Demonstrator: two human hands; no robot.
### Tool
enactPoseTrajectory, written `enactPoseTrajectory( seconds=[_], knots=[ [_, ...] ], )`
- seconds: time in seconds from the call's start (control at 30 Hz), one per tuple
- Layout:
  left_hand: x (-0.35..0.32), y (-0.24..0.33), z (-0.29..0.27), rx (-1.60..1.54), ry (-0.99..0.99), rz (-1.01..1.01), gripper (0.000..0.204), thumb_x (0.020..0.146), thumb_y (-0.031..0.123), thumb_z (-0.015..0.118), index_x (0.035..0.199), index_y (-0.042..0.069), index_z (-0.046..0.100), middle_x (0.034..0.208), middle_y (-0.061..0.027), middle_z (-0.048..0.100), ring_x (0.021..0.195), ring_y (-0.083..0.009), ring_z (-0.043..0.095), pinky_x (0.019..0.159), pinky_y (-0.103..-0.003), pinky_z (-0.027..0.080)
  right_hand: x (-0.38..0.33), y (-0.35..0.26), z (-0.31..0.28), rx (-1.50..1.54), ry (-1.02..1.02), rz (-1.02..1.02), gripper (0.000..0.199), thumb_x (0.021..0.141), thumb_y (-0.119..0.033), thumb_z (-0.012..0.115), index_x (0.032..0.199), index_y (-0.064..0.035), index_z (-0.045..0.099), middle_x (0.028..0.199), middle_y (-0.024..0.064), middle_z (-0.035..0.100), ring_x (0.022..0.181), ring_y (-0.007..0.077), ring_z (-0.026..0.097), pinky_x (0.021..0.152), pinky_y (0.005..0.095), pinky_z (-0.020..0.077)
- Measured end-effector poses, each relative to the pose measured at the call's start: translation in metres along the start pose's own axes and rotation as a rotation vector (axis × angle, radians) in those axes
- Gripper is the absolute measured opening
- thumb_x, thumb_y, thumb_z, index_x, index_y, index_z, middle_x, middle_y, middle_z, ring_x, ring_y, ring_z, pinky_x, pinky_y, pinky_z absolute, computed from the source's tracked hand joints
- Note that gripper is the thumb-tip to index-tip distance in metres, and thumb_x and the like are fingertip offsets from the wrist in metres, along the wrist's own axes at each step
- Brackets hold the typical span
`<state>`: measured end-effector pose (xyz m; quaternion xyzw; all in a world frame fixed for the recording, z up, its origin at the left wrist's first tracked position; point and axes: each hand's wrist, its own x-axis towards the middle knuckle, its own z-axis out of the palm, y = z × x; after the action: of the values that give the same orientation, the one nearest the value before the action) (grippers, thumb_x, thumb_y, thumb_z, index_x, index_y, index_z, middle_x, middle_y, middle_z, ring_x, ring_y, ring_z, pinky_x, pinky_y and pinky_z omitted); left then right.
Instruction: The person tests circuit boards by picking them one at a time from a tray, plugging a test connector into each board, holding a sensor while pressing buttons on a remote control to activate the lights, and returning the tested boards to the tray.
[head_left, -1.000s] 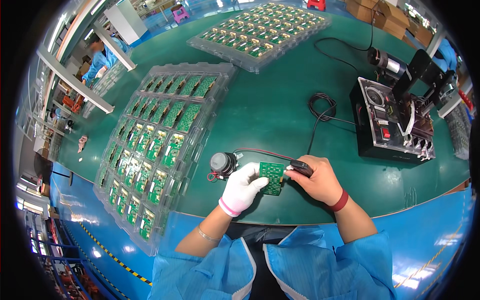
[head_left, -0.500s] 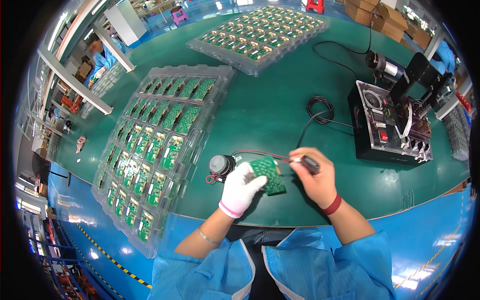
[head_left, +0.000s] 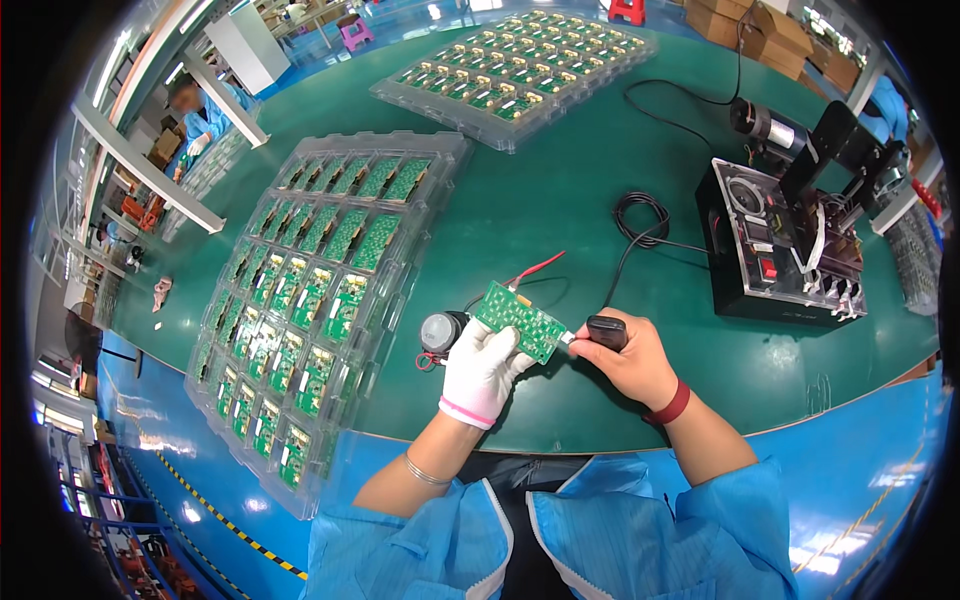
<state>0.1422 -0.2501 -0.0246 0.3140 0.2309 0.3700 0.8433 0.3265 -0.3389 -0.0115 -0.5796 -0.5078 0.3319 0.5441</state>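
Left hand (head_left: 482, 370), in a white glove, grips a green circuit board (head_left: 519, 320) from below and lifts it off the green table (head_left: 560, 210), tilted, one end toward the right hand. Right hand (head_left: 630, 358), bare with a red wristband, is closed around a small black plug (head_left: 606, 331) whose tip sits right at the board's right edge; touching or just short of it, cannot tell for sure. A black cable (head_left: 640, 222) runs from the plug in a coil toward the black test fixture (head_left: 785, 245) at the right. A small round speaker (head_left: 441, 331) sits just beside the gloved hand and looks wired to the board, and red wires (head_left: 535, 267) stick up from the board's far end. Step in hand, as I judge it: mating the plug to the board's edge connector. The next move calls for lining the plug square with the connector and pushing straight in while the left hand braces the board so it does not twist. To the left lies a clear tray (head_left: 320, 290) of similar green boards, with a second tray (head_left: 515, 75) well apart at the far side of the table. Another person in blue (head_left: 205, 110) works at a far bench, upper left.
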Motion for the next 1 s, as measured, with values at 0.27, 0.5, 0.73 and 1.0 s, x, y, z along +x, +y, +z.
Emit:
enactPoseTrajectory(
  seconds=[0.27,0.5,0.73,1.0],
  knots=[
    [0.000,-0.006,-0.003,0.092,-0.010,0.084,0.042,0.089,0.004,0.058,0.129,0.001,0.045,0.113,-0.0125,0.059,0.099,-0.0258,0.065,0.085,-0.039,0.057,-0.004,-0.009,-0.001,-0.154,0.005,0.122,0.012,0.081,-0.007,0.074,0.077,-0.0003,0.065,0.071,0.0026,0.066,0.067,0.0059,0.058,0.059,0.0232,0.0465],
    [-0.005,-0.001,0.017,0.306,0.030,0.156,0.042,0.088,-0.006,0.046,0.129,-0.004,0.043,0.115,-0.0139,0.057,0.102,-0.0241,0.064,0.083,-0.037,0.058,-0.007,-0.001,0.000,-0.048,0.076,0.073,0.017,0.079,-0.014,0.075,0.080,0.0015,0.067,0.064,0.0093,0.063,0.056,0.0103,0.054,0.054,0.0275,0.0431],
    [-0.014,-0.006,0.011,0.189,-0.026,-0.107,0.047,0.095,0.019,0.054,0.135,0.001,0.038,0.120,-0.0168,0.056,0.098,-0.0251,0.064,0.078,-0.033,0.056,0.005,0.004,-0.008,-0.393,0.196,-0.122,0.016,0.077,-0.013,0.076,0.083,-0.0018,0.068,0.070,0.0117,0.063,0.060,0.0234,0.058,0.056,0.0338,0.0446],
    [-0.048,0.024,0.010,0.448,-0.275,-0.427,0.052,0.096,0.020,0.053,0.138,-0.007,0.037,0.116,-0.0252,0.060,0.090,-0.0275,0.067,0.077,-0.035,0.057,0.008,0.001,-0.013,-0.813,0.068,-0.256,0.014,0.068,-0.002,0.068,0.081,-0.0074,0.066,0.075,0.0059,0.063,0.079,0.0283,0.060,0.067,0.0393,0.0494]
  ],
)
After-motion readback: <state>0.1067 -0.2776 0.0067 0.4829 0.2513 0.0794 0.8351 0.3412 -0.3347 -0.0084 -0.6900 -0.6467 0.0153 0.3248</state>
